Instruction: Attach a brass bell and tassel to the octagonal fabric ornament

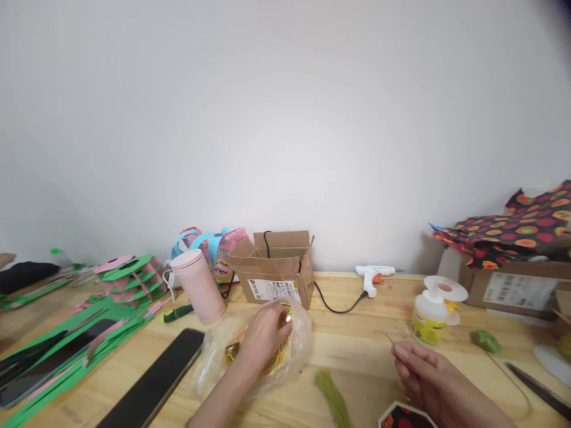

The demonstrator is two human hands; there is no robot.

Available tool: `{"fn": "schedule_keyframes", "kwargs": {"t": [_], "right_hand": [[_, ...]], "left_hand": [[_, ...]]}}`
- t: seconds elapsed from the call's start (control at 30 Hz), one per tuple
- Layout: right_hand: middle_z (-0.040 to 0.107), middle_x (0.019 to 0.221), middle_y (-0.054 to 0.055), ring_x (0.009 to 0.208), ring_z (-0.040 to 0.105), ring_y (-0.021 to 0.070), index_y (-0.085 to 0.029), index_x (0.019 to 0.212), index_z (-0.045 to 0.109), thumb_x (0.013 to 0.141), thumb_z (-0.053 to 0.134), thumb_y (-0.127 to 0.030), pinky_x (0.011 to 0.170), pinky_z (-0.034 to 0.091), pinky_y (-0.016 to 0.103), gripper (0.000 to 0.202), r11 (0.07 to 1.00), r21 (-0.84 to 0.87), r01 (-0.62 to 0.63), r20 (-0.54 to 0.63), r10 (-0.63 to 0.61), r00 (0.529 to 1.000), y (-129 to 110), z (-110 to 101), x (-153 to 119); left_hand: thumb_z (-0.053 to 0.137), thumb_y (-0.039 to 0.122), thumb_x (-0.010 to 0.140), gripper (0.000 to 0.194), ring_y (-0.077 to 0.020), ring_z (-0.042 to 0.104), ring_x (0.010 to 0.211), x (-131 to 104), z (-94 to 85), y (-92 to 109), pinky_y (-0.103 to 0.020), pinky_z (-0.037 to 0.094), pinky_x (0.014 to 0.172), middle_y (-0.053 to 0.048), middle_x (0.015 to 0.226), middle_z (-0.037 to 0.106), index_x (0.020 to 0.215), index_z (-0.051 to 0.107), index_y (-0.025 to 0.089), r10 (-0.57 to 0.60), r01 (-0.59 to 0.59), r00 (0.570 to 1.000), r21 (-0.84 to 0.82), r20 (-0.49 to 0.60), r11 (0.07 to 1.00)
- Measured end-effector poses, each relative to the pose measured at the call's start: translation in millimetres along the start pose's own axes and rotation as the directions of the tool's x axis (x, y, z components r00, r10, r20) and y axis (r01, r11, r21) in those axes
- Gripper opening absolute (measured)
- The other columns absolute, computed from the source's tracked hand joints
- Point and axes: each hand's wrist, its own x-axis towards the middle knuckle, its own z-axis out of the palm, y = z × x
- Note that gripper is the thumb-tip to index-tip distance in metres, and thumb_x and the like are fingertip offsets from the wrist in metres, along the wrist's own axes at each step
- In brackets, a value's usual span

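Observation:
My left hand (263,333) reaches into a clear plastic bag (301,345) of shiny gold bells on yellow cord, its fingers closed on a gold bell (285,317). My right hand (423,374) pinches the end of a thin green cord (389,339) between thumb and forefinger. Just below that hand, at the bottom edge, shows a dark patterned piece with a pale angular rim (405,416). A bundle of olive-green threads (332,395) lies on the table between both hands.
Behind the bag stand an open cardboard box (276,273) and a pink cup (200,288). A black phone (156,380) and green paper strips (80,351) lie left. Rightward are a glue gun (370,276), glue bottle (429,318), green thread ball (486,341) and scissors (537,389).

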Motion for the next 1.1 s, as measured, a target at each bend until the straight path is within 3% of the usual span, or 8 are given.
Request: {"fn": "schedule_keyframes", "kwargs": {"t": [0.17, 0.47, 0.57, 0.67, 0.73, 0.8, 0.9, 1.1], "right_hand": [[0.046, 0.05, -0.006, 0.045, 0.037, 0.0039, -0.016, 0.055, 0.052, 0.057, 0.072, -0.034, 0.046, 0.034, 0.013, 0.027, 0.998, 0.039, -0.043, -0.075, 0.046, 0.996, 1, 2, -2], [0.048, 0.052, -0.005, 0.048, 0.04, 0.0045, -0.017, 0.056, 0.055, 0.058, 0.072, -0.032, 0.047, 0.038, 0.011, 0.023, 0.999, 0.039, -0.027, -0.102, 0.031, 0.994, 0, 6, -6], [0.048, 0.054, -0.005, 0.05, 0.042, 0.0046, -0.018, 0.058, 0.056, 0.056, 0.073, -0.031, 0.049, 0.039, 0.011, 0.021, 0.999, 0.047, -0.012, -0.12, 0.017, 0.993, -1, 8, -8], [0.048, 0.053, -0.006, 0.049, 0.042, 0.0045, -0.018, 0.057, 0.057, 0.054, 0.074, -0.031, 0.049, 0.04, 0.011, 0.022, 0.999, 0.05, 0.005, -0.133, 0.002, 0.991, -1, 9, -9], [0.048, 0.053, -0.006, 0.049, 0.042, 0.0047, -0.018, 0.057, 0.057, 0.053, 0.075, -0.031, 0.049, 0.041, 0.011, 0.022, 0.999, 0.05, 0.006, -0.134, 0.001, 0.991, -1, 10, -9], [0.049, 0.054, -0.005, 0.049, 0.044, 0.005, -0.019, 0.058, 0.058, 0.054, 0.075, -0.03, 0.049, 0.041, 0.011, 0.021, 0.999, 0.053, -0.009, -0.138, 0.016, 0.99, 0, 9, -10], [0.051, 0.055, -0.005, 0.051, 0.045, 0.0053, -0.019, 0.06, 0.059, 0.053, 0.075, -0.028, 0.05, 0.042, 0.011, 0.02, 0.997, 0.066, -0.031, -0.144, 0.04, 0.989, 0, 9, -11], [0.051, 0.053, -0.006, 0.049, 0.044, 0.0049, -0.018, 0.059, 0.058, 0.053, 0.075, -0.026, 0.051, 0.042, 0.011, 0.019, 0.998, 0.049, -0.03, -0.139, 0.036, 0.99, -2, 12, -11]], "left_hand": [[0.057, 0.021, 0.066, 0.023, -0.0202, 0.057, 0.086, -19, -11.9, -19, -0.031, 0.042, 0.08, -0.004, 0.092, 0.064, 0.089, 0.059, 0.02, 0.055, -0.068, 0.997, -0.273, -0.057, 0.959], [0.063, 0.02, 0.063, 0.027, -0.0219, 0.055, 0.095, -38, -18.1, -46, -0.035, 0.04, 0.088, -0.005, 0.099, 0.062, 0.09, 0.061, 0.021, -0.016, -0.013, 0.999, -0.58, -0.044, 0.815], [0.068, 0.019, 0.06, 0.028, -0.0214, 0.058, 0.089, -41, -18.2, -36, -0.033, 0.044, 0.082, -0.005, 0.092, 0.063, 0.087, 0.06, 0.017, -0.149, 0.124, 0.988, -0.794, 0.043, 0.595], [0.068, 0.017, 0.062, 0.029, -0.0194, 0.061, 0.083, -52, -17.5, -21, -0.031, 0.046, 0.076, -0.005, 0.087, 0.064, 0.089, 0.058, 0.016, -0.274, 0.263, 0.937, -0.955, 0.219, 0.137], [0.068, 0.014, 0.062, 0.025, -0.0172, 0.062, 0.076, -63, -13.3, -12, -0.029, 0.047, 0.073, -0.005, 0.083, 0.065, 0.085, 0.058, 0.015, -0.297, 0.307, 0.89, -0.936, 0.346, -0.172], [0.068, 0.015, 0.061, 0.023, -0.0129, 0.062, 0.065, -74, -4.9, -5, -0.023, 0.047, 0.065, -0.006, 0.077, 0.064, 0.081, 0.059, 0.012, -0.236, 0.374, 0.843, -0.842, 0.483, -0.388], [0.069, 0.024, 0.058, 0.028, -0.0085, 0.054, 0.049, -87, 12.3, 7, -0.017, 0.041, 0.049, -0.004, 0.065, 0.061, 0.079, 0.061, 0.009, 0.006, 0.519, 0.8, -0.688, 0.6, -0.507], [0.06, 0.029, 0.06, 0.023, -0.0088, 0.046, 0.047, -87, 35.8, 37, -0.017, 0.03, 0.046, -0.004, 0.059, 0.053, 0.07, 0.059, 0.009, 0.307, 0.622, 0.774, -0.575, 0.554, -0.531]]}}
